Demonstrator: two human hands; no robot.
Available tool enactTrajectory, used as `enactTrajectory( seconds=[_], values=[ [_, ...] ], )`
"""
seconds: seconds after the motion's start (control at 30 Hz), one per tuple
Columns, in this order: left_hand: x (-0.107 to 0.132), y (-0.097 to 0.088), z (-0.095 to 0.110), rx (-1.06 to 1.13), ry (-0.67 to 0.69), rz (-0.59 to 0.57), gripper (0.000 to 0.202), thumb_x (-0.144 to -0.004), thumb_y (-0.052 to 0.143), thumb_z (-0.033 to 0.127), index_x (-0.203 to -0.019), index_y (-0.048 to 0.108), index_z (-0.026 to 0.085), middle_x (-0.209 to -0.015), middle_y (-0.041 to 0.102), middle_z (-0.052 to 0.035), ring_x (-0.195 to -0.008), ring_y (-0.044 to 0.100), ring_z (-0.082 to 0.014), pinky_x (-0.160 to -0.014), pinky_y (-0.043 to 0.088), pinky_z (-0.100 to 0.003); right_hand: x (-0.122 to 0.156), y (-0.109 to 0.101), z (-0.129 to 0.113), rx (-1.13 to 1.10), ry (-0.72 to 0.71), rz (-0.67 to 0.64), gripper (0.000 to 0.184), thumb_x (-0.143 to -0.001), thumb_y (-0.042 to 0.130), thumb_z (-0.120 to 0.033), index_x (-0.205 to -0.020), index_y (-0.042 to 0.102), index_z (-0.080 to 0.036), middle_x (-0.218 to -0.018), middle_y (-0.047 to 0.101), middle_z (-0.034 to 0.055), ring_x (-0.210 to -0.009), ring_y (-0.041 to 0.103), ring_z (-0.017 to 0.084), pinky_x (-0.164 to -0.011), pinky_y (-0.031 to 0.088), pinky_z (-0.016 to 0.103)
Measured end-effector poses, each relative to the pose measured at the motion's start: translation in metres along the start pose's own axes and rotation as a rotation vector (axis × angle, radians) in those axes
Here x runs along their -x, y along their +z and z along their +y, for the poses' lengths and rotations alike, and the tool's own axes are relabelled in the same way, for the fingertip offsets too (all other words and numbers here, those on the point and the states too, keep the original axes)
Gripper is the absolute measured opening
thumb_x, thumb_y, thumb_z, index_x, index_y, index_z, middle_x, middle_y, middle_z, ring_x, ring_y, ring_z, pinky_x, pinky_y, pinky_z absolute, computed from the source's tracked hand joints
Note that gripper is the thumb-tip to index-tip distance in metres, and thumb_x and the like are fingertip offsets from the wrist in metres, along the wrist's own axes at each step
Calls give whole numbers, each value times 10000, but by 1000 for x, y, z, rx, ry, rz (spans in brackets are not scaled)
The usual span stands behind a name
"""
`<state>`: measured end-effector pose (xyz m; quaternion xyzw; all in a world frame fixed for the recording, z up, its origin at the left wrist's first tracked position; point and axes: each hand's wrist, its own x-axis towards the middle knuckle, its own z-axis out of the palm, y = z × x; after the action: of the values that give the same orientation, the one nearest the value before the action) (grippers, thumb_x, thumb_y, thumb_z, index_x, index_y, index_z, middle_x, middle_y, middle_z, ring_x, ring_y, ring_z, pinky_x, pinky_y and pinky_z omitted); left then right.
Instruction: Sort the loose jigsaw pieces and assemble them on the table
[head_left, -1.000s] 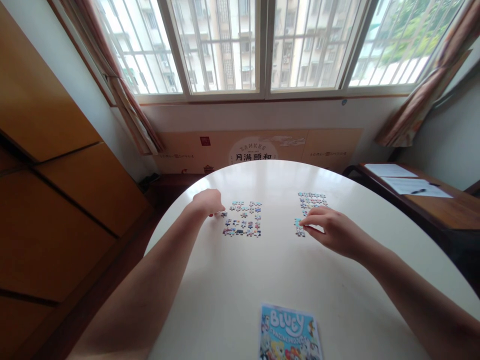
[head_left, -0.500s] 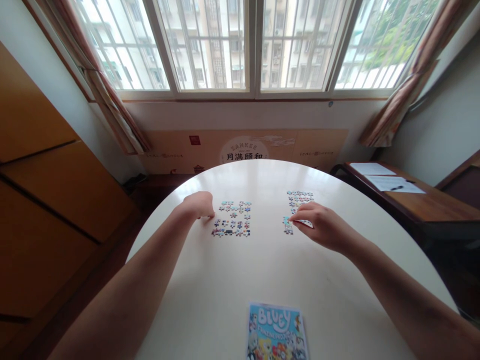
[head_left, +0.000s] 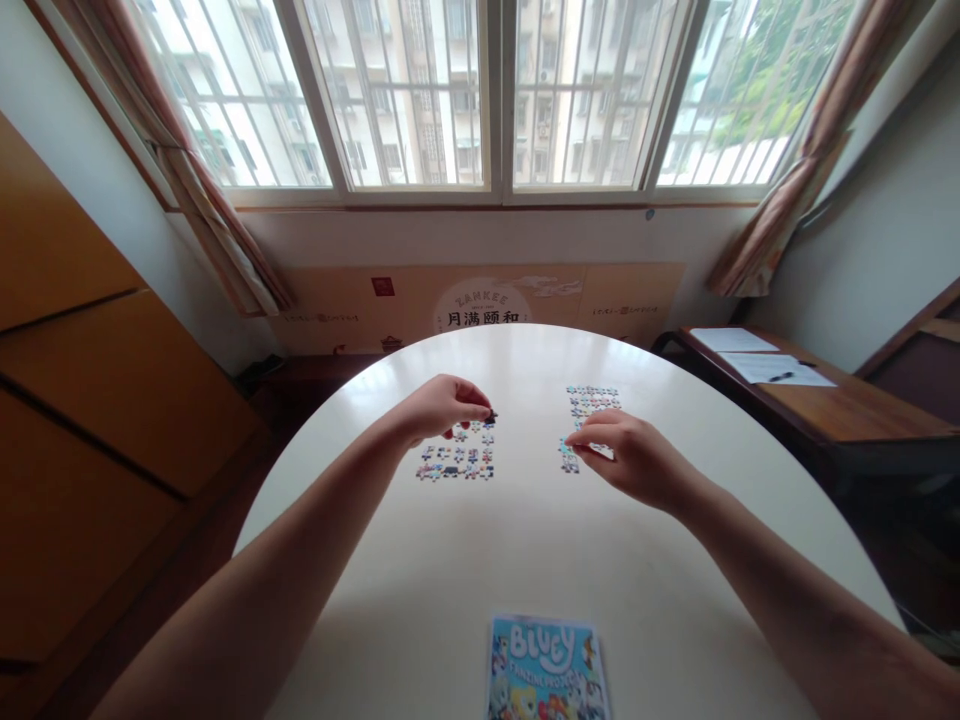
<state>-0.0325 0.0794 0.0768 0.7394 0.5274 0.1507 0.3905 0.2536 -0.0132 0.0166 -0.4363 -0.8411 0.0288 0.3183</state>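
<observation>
Two groups of small jigsaw pieces lie on a round white table [head_left: 465, 560]. My left hand [head_left: 444, 405] hovers over the left group of loose pieces [head_left: 457, 462], fingers pinched on a small dark puzzle piece [head_left: 490, 412]. My right hand [head_left: 628, 457] rests at the near edge of the right group of pieces [head_left: 589, 400], its thumb and fingers closed on the pieces there; what they hold is hidden. A blue "Bluey" puzzle picture card [head_left: 546, 672] lies at the table's near edge.
Wooden cabinets [head_left: 90, 400] stand to the left. A brown side desk [head_left: 832, 400] with papers and a pen is at the right. A flattened printed cardboard [head_left: 480, 305] leans under the barred window, with curtains at both sides.
My left hand has lifted from the left edge of the left group and moved right, now pinching a piece. My right hand stays at the right group. The view shifted slightly.
</observation>
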Motion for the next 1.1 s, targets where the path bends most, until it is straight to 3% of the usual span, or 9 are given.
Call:
enactTrajectory(
  seconds=[0.17,0.37,0.9,1.1],
  values=[
    [5,35,18,204,54,-106,212,-695,712,307,-846,744,162,-789,704,-51,-671,546,-143,-449,382,-213,-3,1,-12,-43,-23,97,148,-893,642,-163,-967,750,-232,-883,729,46,-823,662,204,-806,528,373],
    [3,55,14,281,77,-199,233,-655,742,299,-841,705,165,-733,653,-19,-634,528,-130,-423,377,-205,-4,2,-18,-59,-46,87,129,-888,680,-201,-994,746,-233,-877,722,43,-814,645,200,-790,523,365],
    [4,70,14,264,94,-250,220,-661,745,312,-782,613,184,-704,623,-3,-624,549,-135,-423,374,-206,-4,3,-11,-70,-96,-15,87,-897,679,-238,-927,760,-252,-849,726,48,-784,658,197,-738,531,345],
    [3,73,13,339,97,-267,199,-672,729,266,-757,568,185,-647,571,27,-574,495,-106,-441,368,-205,-5,6,-13,-118,-134,-31,80,-903,672,-224,-871,741,-248,-823,726,34,-769,658,180,-730,518,316]
  ],
)
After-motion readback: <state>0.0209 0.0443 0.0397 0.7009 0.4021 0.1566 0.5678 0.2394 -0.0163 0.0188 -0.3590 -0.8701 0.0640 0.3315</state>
